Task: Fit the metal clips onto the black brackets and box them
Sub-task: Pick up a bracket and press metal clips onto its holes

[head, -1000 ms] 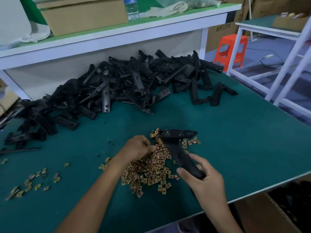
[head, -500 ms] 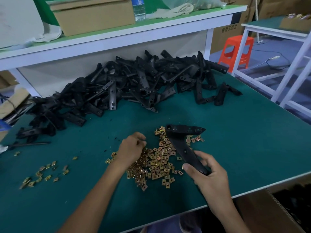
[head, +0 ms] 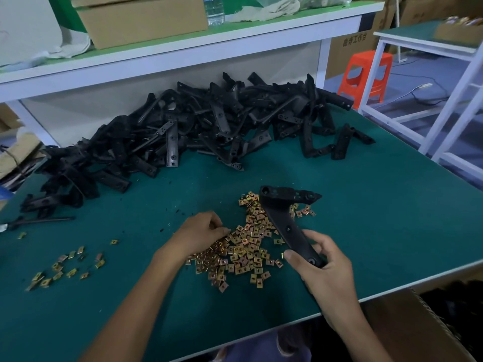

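A worker's right hand (head: 326, 267) grips the near end of a black bracket (head: 281, 220), its angled head reaching out over the loose metal clips (head: 243, 252), apparently to keep the mounting holes within reach of the other hand. The left hand (head: 201, 233) sits knuckles-up at the edge of that pile, fingers curled down among the clips; whether one is pinched cannot be told. A heap of brackets (head: 196, 131) waits along the back of the green desk (head: 366, 205), near enough to draw from, while a smaller scatter of clips (head: 68, 267) lies well to the left. A cardboard box (head: 407, 322) stands below the desk's near edge, likely for finished pieces. Behind are a white shelf (head: 183, 48), a water bottle (head: 213, 9) and an orange stool (head: 366, 74)
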Demonstrator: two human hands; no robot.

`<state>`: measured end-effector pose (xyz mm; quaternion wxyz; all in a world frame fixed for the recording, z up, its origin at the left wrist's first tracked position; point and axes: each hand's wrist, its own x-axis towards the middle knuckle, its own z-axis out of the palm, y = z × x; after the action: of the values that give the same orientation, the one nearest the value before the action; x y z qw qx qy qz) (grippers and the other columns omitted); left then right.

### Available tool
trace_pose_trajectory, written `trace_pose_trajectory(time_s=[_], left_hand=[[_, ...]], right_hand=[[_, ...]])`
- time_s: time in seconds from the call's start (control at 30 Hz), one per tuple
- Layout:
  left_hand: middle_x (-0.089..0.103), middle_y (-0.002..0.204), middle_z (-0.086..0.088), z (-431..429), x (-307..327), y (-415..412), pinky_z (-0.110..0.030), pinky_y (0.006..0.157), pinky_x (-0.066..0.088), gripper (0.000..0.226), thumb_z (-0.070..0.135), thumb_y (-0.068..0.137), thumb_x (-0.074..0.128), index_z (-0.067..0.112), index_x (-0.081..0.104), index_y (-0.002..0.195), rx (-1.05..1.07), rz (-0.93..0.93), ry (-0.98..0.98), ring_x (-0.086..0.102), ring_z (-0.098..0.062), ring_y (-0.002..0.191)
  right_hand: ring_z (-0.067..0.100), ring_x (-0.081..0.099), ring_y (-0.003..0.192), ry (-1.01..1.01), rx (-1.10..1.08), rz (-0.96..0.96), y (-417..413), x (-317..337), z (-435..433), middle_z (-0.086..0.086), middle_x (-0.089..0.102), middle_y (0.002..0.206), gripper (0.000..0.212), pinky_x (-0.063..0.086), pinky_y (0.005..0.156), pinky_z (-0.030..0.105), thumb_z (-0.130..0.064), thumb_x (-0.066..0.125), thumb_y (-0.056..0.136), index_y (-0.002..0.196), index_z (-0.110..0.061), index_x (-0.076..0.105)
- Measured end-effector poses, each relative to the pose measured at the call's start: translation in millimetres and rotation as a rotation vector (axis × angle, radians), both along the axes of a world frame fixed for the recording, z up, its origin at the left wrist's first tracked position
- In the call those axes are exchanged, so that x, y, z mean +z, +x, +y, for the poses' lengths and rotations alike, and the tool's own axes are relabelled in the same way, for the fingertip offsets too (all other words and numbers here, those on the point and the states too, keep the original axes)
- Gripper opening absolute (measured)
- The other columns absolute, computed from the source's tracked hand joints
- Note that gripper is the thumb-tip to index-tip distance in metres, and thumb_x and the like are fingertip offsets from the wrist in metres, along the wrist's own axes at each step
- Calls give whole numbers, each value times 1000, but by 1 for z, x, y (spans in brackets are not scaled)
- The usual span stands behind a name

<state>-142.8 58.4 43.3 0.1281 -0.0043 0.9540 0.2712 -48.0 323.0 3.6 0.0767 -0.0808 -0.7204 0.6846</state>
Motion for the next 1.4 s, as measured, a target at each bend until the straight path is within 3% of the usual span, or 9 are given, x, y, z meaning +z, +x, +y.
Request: trace_pose_trajectory(time_s=[0.27, 0.43, 0.53, 0.67, 0.77, 0.87, 1.17, 1.27, 1.4], left_hand=[[63, 93, 9, 2, 5, 4, -21, 66, 41, 12, 37, 102, 56, 26, 56, 99, 92, 90, 83, 59, -7, 89], [70, 97, 6, 0, 16, 9, -31, 86, 54, 5, 27, 100, 61, 31, 61, 103, 183, 210, 359, 66, -10, 94], [68, 98, 14, -1, 25, 15, -20, 77, 51, 18, 23, 101, 61, 38, 70, 104, 170, 226, 514, 62, 2, 90], [65, 83, 29, 0, 38, 25, -17, 76, 51, 31, 18, 103, 57, 43, 75, 105, 167, 190, 734, 58, 9, 82], [69, 87, 21, 5, 48, 29, -16, 76, 51, 26, 18, 101, 60, 38, 76, 98, 159, 204, 786, 61, 4, 83], [72, 93, 8, 11, 56, 32, -21, 79, 53, 23, 14, 102, 57, 27, 75, 99, 149, 198, 841, 63, -5, 85], [77, 95, 4, 24, 66, 48, -14, 77, 52, 28, 16, 98, 63, 39, 79, 99, 37, 171, 680, 68, -4, 88], [76, 85, 9, 25, 67, 50, -13, 66, 47, 23, 19, 97, 66, 39, 79, 97, 24, 174, 602, 65, -3, 73], [70, 73, -2, 25, 64, 50, -32, 61, 38, 21, 24, 97, 66, 41, 78, 97, 30, 154, 547, 47, -18, 63]], right_hand=[[13, 47, 48, -58, 28, 17, 2, 4, -1, 1, 64, 71, 55, 39, 45, 27, -54, 84, 60, 112, -42, 70], [7, 48, 49, -59, 52, 23, 2, 6, -2, -1, 68, 72, 49, 41, 48, 22, -50, 84, 62, 109, -45, 71], [0, 54, 51, -78, 66, 30, 3, 6, -2, -12, 68, 70, 51, 41, 50, 11, -49, 85, 60, 109, -43, 73], [1, 63, 66, -54, 91, 37, 3, 7, -1, -13, 72, 85, 48, 47, 60, 12, -48, 86, 59, 106, -50, 74], [5, 70, 87, -45, 116, 52, 4, 8, -2, -10, 74, 99, 44, 53, 76, 16, -43, 87, 59, 102, -48, 76], [9, 71, 86, -42, 121, 55, 4, 9, -3, -9, 75, 94, 38, 53, 73, 16, -44, 87, 61, 98, -40, 80], [5, 63, 68, -17, 116, 40, 5, 8, -4, -7, 71, 86, 34, 46, 59, 16, -48, 84, 65, 96, -36, 82], [5, 63, 68, -19, 118, 42, 6, 8, -4, -7, 71, 86, 31, 46, 59, 16, -48, 83, 65, 94, -36, 81], [4, 61, 65, -30, 115, 45, 6, 8, -4, -6, 71, 84, 33, 44, 59, 15, -48, 83, 66, 95, -34, 82]])
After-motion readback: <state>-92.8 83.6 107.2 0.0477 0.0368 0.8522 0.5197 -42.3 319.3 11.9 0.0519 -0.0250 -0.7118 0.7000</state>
